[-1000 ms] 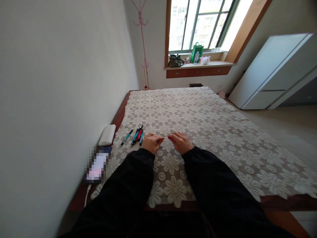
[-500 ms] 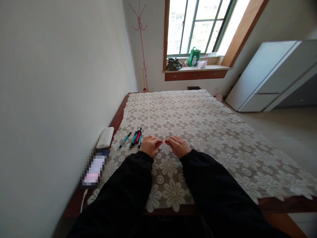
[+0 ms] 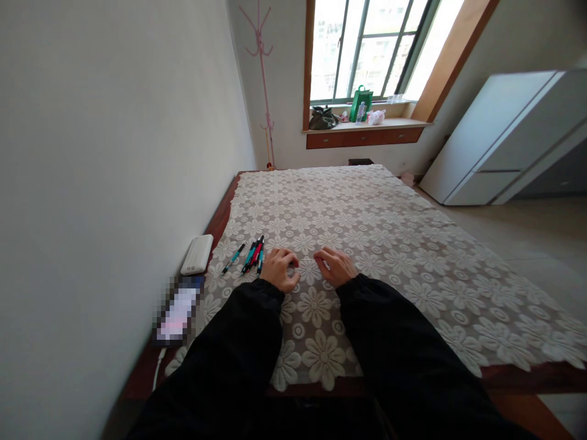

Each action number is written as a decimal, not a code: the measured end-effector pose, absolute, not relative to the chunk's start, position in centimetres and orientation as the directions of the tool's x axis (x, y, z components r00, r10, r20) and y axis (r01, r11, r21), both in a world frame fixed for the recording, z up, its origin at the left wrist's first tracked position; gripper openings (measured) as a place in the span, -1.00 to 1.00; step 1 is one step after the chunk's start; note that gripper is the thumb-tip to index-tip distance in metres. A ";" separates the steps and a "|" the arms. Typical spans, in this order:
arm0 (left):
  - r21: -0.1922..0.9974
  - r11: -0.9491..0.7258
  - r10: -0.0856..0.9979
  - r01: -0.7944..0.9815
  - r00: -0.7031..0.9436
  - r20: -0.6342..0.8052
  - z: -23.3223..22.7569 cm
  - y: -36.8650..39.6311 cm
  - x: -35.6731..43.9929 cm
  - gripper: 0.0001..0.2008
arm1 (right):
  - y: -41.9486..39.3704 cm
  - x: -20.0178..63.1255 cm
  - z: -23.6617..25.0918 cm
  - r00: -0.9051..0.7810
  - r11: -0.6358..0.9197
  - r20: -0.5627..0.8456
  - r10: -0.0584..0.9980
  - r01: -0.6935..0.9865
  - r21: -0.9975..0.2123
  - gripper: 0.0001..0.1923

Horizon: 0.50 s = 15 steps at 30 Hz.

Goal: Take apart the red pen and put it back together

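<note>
My left hand (image 3: pixel 279 270) rests low over the lace tablecloth (image 3: pixel 321 360), its fingers curved and the thumb apart from them. Across a small gap, my right hand (image 3: pixel 335 267) has its thumb and fingertips closed in a pinch. A very thin pale strand (image 3: pixel 307 260) shows between the two hands and seems to reach the right fingertips; its kind is too fine to make out. Just left of my left hand lie several slim pens (image 3: pixel 253 255), teal and black with a red one among them. One teal pen (image 3: pixel 233 259) lies apart from that bunch.
A white power bank (image 3: pixel 197 255) and a blurred phone (image 3: pixel 178 311) with a white cable (image 3: pixel 158 366) are along the table's left edge by the wall. Beyond the table stand a pink coat rack (image 3: pixel 263 79), a windowsill (image 3: pixel 362 127) with bags, and a white fridge (image 3: pixel 490 134).
My hands have moved apart from nearly touching fingertips. The left thumb and fingers have opened from a pinch, and a thin pale strand now shows between the hands.
</note>
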<state>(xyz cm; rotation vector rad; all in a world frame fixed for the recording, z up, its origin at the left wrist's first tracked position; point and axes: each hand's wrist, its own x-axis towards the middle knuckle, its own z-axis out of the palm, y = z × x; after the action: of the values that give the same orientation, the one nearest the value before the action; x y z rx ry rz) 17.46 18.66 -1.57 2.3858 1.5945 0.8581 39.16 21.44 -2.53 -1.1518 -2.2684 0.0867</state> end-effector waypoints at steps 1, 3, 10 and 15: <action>0.392 -0.436 0.882 0.810 0.299 0.364 -1.5 18.6 17.4 -0.80 | 21.5 39.3 -2.5 -0.459 0.621 0.464 0.758 0.725 -0.297 -0.84; 0.365 -0.447 0.881 0.816 0.330 0.340 -1.7 18.6 17.3 -0.82 | 21.7 39.6 -2.4 -0.482 0.626 0.442 0.757 0.730 -0.276 -0.85; 0.389 -0.447 0.878 0.806 0.313 0.362 -2.2 18.9 17.3 -0.96 | 21.8 39.7 -2.5 -0.527 0.624 0.356 0.772 0.734 -0.267 -0.86; 0.432 -0.410 0.889 0.803 0.245 0.387 -2.5 19.1 17.1 -0.95 | 21.7 39.6 -2.4 -0.517 0.611 0.346 0.783 0.742 -0.275 -0.86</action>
<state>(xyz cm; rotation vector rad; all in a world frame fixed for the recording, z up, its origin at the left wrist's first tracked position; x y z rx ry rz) 17.15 19.14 -2.52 2.3611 1.6176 0.8891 39.59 21.74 -2.39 -1.2112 -2.4023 0.1267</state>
